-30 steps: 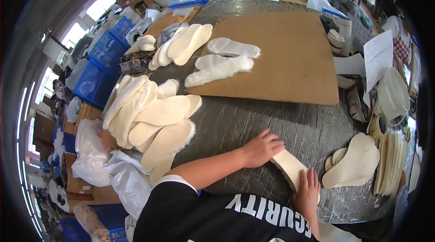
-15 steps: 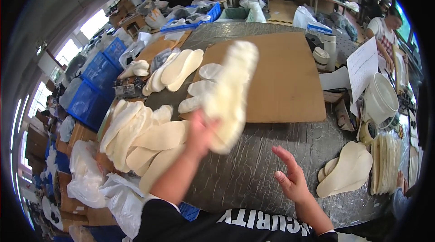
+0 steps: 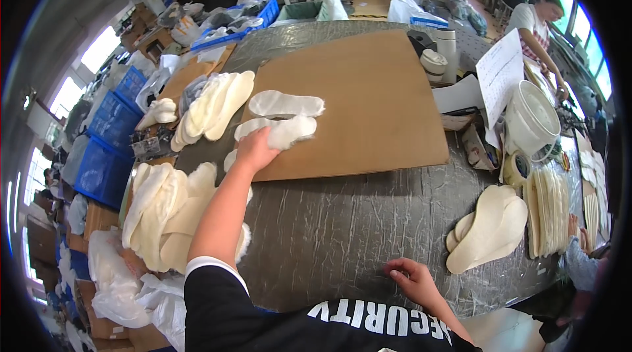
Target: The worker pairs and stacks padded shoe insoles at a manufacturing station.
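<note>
My left hand [image 3: 257, 149] reaches forward over the brown cardboard sheet [image 3: 368, 102], its fingers closed on a fluffy white insole [image 3: 295, 131]. Beyond it a second white insole [image 3: 288, 104] lies flat, and part of another [image 3: 230, 160] shows beside my wrist. A cream insole pile [image 3: 220, 105] overlaps the table left of the sheet. Nearer me on the left is a larger heap of fleecy insoles [image 3: 155, 210], partly hidden by my forearm. Low over the dark table [image 3: 316, 227], my right hand [image 3: 409, 277] is empty, its fingers loosely bent and apart.
Several cream insoles [image 3: 487, 230] lie at right, beside a standing row of insoles [image 3: 548, 210]. Behind them are a white bucket [image 3: 532, 118], a paper sheet [image 3: 498, 75] and a bottle [image 3: 446, 55]. Blue crates [image 3: 105, 164] line the left; another person [image 3: 533, 29] works at far right.
The insole formerly in my left hand is gone from it; the far-left pile looks fuller. My left hand now grips an insole on the cardboard. My right hand has drawn back toward me.
</note>
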### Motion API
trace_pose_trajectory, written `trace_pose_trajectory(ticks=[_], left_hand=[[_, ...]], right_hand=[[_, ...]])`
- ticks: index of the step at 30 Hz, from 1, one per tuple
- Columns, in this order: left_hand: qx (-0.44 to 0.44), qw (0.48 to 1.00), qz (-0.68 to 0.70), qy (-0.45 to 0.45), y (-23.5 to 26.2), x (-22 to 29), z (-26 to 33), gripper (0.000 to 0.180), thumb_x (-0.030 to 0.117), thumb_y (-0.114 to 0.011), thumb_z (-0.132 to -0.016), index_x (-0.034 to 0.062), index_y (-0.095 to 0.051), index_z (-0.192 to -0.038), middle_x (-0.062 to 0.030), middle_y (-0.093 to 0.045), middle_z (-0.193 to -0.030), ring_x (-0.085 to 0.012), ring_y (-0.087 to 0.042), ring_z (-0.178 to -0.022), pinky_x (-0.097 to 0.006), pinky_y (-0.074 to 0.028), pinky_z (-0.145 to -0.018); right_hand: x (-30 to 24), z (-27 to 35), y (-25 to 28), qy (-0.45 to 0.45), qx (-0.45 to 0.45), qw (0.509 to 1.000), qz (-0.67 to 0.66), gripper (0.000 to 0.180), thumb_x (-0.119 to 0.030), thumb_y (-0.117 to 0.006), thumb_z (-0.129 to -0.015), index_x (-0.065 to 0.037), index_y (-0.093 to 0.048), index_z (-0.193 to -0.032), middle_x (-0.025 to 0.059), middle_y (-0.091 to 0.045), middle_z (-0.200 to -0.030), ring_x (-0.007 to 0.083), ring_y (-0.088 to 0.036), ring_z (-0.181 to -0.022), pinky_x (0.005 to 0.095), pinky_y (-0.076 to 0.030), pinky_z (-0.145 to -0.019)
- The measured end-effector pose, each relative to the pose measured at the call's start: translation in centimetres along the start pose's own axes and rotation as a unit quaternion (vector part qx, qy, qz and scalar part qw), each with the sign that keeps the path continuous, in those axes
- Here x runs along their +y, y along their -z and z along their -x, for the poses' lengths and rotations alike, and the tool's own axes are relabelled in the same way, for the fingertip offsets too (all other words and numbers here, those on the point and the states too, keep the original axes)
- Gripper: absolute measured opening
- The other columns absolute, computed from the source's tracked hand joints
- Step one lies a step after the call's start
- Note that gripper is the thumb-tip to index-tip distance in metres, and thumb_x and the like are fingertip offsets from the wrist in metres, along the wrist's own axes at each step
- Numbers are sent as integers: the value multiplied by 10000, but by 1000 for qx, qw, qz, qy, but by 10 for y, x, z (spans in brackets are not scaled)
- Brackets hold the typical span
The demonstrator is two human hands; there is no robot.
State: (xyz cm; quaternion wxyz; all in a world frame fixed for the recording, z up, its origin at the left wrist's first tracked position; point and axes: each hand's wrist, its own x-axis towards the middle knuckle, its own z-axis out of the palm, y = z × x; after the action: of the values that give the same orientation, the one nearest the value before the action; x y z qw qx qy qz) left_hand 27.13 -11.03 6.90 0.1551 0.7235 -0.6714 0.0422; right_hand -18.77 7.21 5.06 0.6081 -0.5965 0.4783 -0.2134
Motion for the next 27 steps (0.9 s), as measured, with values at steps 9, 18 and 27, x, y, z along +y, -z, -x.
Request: trace_pose_trajectory(ticks=[9,18,27], left_hand=[[8,980,190,-56,18,18,30,290,120,-744,-734,5,-655,-984,-192,-631,-1069,-384,-606,-1005,-435,-487,-873],[-18,962,112,-250,40,162,117,483,50,-747,-692,-17,-594,-1145,-166,-595,-1104,-379,-586,-1035,-453,-473,-924],[148,916,363,-82,53,189,151,240,61,-742,-810,1,-629,-1013,-107,-599,-1005,-245,-579,-910,-348,-478,-793]], right_hand=[[-3,-15,0,52,-15,998,-28,208,-92,-613,-957,15,-651,-1131,72,-701,-1028,128,-651,-972,286,-516,-877],[-40,-85,4,135,-4,887,-442,245,-140,-638,-956,2,-620,-1154,83,-676,-1008,158,-652,-887,306,-542,-823],[-35,-41,4,109,90,834,-534,58,-72,-655,-933,-37,-618,-961,26,-660,-913,114,-635,-810,275,-537,-737]])
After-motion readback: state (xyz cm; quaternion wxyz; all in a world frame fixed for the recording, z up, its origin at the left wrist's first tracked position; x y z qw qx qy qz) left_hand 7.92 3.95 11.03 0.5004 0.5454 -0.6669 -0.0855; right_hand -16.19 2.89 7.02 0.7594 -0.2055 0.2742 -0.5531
